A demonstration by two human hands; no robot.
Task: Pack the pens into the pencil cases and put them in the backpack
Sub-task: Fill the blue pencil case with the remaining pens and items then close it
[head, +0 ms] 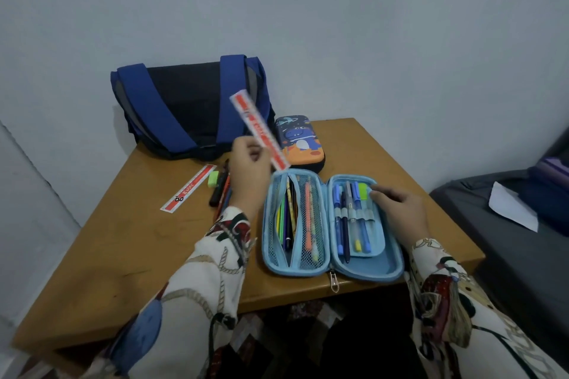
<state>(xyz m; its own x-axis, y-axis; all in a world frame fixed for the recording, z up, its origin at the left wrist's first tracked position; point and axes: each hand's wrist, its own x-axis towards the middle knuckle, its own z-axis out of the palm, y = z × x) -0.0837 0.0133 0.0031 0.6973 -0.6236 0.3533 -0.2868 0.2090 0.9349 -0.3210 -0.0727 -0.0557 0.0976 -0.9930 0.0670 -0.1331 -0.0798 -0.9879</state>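
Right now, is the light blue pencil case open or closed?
Open. The light blue pencil case lies spread flat on the table, both halves showing pens and pencils inside.

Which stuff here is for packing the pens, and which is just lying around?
For the job: open blue case, dinosaur case, backpack, loose pens, the ruler in the left hand.

Just lying about: white paper on the grey couch.
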